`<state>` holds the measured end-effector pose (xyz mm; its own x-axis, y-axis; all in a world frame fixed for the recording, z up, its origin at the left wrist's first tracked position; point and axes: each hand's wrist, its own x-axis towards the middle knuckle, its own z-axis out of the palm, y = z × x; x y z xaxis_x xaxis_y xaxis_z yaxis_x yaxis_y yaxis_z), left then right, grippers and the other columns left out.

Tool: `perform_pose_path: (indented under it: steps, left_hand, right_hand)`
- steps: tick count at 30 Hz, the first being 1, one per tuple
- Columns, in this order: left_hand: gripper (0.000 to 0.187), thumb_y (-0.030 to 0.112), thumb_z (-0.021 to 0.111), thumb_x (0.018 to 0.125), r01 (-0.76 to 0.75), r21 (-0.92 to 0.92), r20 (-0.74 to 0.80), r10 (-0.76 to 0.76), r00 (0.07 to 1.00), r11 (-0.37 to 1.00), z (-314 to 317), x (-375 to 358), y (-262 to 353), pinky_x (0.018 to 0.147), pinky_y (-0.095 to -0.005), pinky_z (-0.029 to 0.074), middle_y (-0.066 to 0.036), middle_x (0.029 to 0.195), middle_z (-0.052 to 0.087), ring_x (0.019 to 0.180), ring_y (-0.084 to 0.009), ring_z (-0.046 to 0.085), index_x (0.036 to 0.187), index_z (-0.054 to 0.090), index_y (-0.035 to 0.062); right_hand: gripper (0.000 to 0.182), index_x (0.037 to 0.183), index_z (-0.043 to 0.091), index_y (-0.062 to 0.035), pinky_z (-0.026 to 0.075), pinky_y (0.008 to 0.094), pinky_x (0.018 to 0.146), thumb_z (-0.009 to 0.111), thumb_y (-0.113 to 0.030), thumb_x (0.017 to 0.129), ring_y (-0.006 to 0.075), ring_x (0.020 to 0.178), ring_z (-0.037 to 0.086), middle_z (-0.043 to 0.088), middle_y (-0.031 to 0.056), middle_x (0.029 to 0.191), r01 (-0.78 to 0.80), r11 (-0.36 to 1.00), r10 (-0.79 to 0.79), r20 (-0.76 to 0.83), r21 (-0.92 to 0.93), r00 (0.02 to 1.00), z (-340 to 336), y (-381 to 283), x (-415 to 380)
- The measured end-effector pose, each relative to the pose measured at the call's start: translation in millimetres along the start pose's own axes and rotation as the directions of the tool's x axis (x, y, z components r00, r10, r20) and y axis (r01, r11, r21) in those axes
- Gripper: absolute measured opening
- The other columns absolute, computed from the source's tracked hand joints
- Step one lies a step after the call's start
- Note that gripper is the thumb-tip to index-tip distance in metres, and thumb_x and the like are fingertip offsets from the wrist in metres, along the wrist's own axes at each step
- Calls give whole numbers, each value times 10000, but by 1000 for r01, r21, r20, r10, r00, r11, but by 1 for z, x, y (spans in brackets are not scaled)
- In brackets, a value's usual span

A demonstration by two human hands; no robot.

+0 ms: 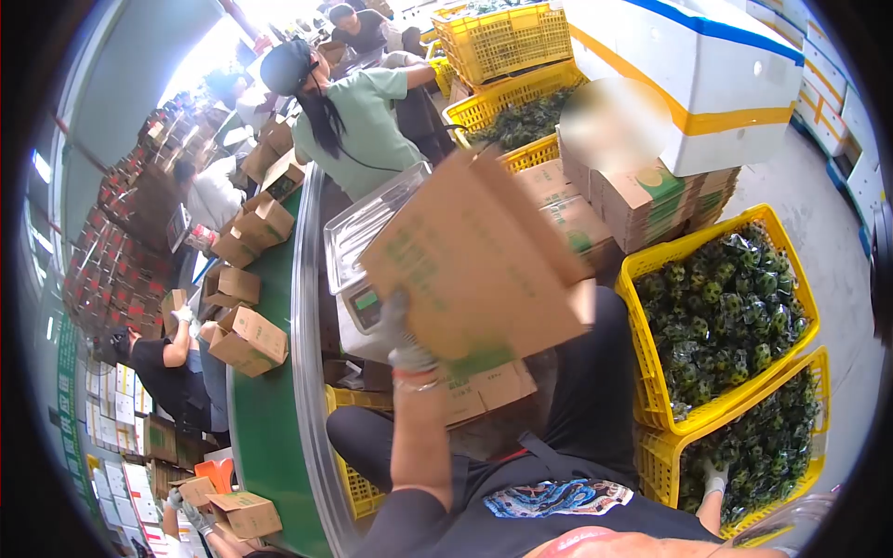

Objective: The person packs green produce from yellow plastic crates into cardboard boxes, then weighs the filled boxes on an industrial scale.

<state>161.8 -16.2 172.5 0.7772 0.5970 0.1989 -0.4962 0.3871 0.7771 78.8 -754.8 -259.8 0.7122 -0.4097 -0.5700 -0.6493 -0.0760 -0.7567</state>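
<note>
No text is legible — green print on the raised carton (470, 256) is blurred, lettering on the green banner (67, 377) too small.

Illumination is running bright overall, with strong white light flooding in from an opening (200, 60) at the upper left and washing out nearby detail. Small lamps (42, 167) are glowing along the left edge. Highlights are glinting off the plastic bags (735, 316) and the conveyor's metal rail (307, 372). Motion blur is softening the raised carton (465, 260) and the left hand (400, 321). A hazy oval is masking part of the stacked cartons (670, 200). Wide-angle distortion is bowing the green belt (265, 418); black vignetting is swallowing the corners.
</note>
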Motion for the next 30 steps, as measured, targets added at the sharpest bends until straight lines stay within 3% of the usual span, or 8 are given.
perform_pose_path:
  steps: [1,4,9,15,19,24,27,30]
  left_hand:
    - [597,395,568,871,34,-86,29,-32,999,996,21,9,-22,818,-384,535,-146,1187,560,984,-250,610,1290,425,-4]
    - [461,321,596,869,347,-380,263,-260,929,857,98,18,-113,808,-380,531,-112,1074,612,937,-239,615,1207,514,19]
    - [505,320,631,829,626,-564,239,-619,748,539,189,-48,-243,932,-419,477,-122,1125,607,1000,-273,601,1231,513,38]
    - [520,285,641,807,906,-254,545,-724,422,337,141,-90,-319,888,-414,494,-153,1111,612,970,-296,609,1231,510,14]
    - [546,312,656,780,959,-177,606,-743,282,220,142,-88,-299,885,-422,491,-163,1096,614,944,-300,611,1218,522,14]
    - [558,331,651,793,888,-419,581,-694,424,192,134,-77,-279,912,-456,479,-180,1115,610,988,-319,607,1223,512,4]
    - [547,336,645,804,820,-541,546,-663,513,189,121,-69,-293,930,-456,467,-169,1137,605,1007,-320,602,1225,515,12]
    - [554,355,632,814,783,-586,509,-658,555,207,115,-71,-305,951,-451,449,-163,1169,593,1036,-321,588,1239,508,23]
  right_hand:
    - [668,1328,445,-71,421,394,939,675,-375,780,330,1184,472,479,190,1310,-32,921,-41,179,388,983,-15,41,44]
    - [642,1205,556,15,444,367,812,782,-255,668,241,889,571,649,123,1035,-133,928,60,-210,-349,976,-7,-4,51]
    - [405,1065,596,-54,455,317,671,731,-178,704,167,719,535,613,48,857,-132,980,166,-244,151,955,-16,-24,-2]
    - [404,1220,526,-24,434,344,934,581,-172,848,282,1148,499,547,171,1222,449,646,-524,-69,618,849,44,-297,-194]
    - [581,1326,428,11,293,359,1075,569,-114,777,266,1261,427,461,137,1351,914,403,-885,236,-45,402,119,-422,-239]
    - [615,1360,355,33,318,403,1056,480,-388,930,282,1284,393,398,166,1380,933,227,-902,301,-278,309,116,-420,-219]
    - [576,1360,323,41,371,324,999,567,-115,862,239,1170,459,414,146,1345,618,750,-584,201,-235,786,45,-313,-137]
    - [814,1375,345,8,356,343,1009,698,-356,738,290,1186,457,427,225,1335,-2,393,261,109,-920,959,-10,-168,-142]
